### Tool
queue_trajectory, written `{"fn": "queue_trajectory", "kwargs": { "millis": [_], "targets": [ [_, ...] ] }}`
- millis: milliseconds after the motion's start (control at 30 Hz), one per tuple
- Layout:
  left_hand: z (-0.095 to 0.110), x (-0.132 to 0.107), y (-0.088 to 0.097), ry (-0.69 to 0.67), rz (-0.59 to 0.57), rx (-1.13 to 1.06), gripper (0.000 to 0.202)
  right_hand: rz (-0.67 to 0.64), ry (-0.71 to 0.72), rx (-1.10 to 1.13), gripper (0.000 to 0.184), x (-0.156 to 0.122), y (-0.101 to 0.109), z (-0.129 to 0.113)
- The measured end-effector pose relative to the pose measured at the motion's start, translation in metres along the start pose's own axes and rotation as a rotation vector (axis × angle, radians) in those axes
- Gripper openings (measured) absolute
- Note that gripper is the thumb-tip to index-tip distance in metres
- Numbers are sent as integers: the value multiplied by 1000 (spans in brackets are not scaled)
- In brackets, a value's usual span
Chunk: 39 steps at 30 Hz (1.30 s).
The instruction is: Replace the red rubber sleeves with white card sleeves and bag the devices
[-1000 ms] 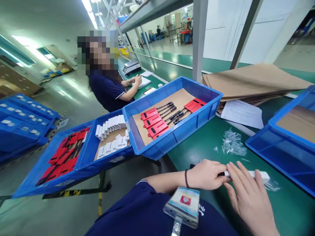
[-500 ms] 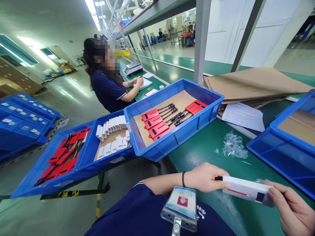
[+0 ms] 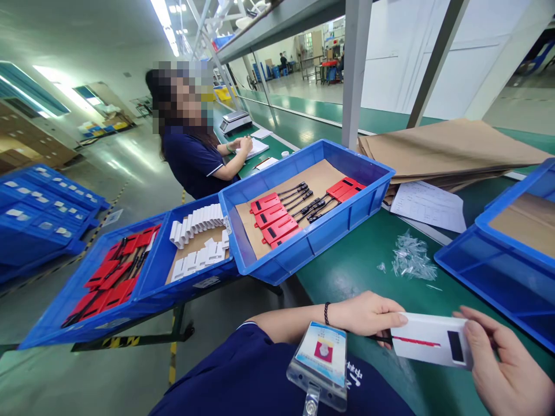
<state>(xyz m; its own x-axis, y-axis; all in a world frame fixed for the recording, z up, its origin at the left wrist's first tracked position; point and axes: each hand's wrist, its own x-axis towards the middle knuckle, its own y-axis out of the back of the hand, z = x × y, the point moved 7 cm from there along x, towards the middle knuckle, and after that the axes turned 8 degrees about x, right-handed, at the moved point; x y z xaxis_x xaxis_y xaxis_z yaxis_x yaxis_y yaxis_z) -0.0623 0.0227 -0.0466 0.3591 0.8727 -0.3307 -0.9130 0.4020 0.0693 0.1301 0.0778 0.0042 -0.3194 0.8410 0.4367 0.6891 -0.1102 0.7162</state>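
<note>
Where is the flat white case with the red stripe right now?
In the head view, the flat white rectangular case is at lower right, held between the left hand and the right hand, above the green tabletop.

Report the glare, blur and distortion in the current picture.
Head view: ceiling lights look washed out, and the floor shines with glare; head view: the right hand looks partly blurred; head view: the scene leans and stretches toward its edges.
</note>
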Motion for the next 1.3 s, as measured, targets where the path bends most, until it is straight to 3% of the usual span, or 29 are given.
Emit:
{"fn": "queue_trajectory", "kwargs": {
  "millis": [100,167,233,333,433,533,700,767,867,967,1033,1167,1300],
  "targets": [
    [-10,10,-3,20,16,-239,56,62,178,-103,54,3,1,-37],
    [-15,16,-7,14,28,-384,71,49,397,-133,54,-1,-8,-65],
    [-17,21,-8,-8,75,-517,74,16,550,-181,58,-7,-22,-83],
    [-18,25,-7,-38,183,-674,64,2,622,-260,64,-12,-41,-93],
    [-18,27,-12,-10,190,-754,65,-21,649,-262,65,-16,-54,-98],
    [-17,29,-12,-9,171,-847,66,-66,688,-175,56,-22,-59,-105],
    [-10,33,10,-108,197,-888,64,-140,779,203,21,-35,-50,-119],
    [-2,30,24,-172,225,-896,64,-125,722,245,19,-33,-45,-115],
    [10,21,38,-226,279,-906,57,-35,517,153,19,-24,-33,-100],
    [14,16,44,-233,323,-914,44,31,333,71,35,-18,-22,-84],
    [11,19,43,-192,321,-932,38,32,228,61,35,-15,-21,-73],
    [4,25,34,-137,286,-966,31,10,37,149,17,-16,-25,-56],
    [3,26,24,-119,269,-928,28,-76,-58,205,29,-20,-36,-51]
  ]
}}
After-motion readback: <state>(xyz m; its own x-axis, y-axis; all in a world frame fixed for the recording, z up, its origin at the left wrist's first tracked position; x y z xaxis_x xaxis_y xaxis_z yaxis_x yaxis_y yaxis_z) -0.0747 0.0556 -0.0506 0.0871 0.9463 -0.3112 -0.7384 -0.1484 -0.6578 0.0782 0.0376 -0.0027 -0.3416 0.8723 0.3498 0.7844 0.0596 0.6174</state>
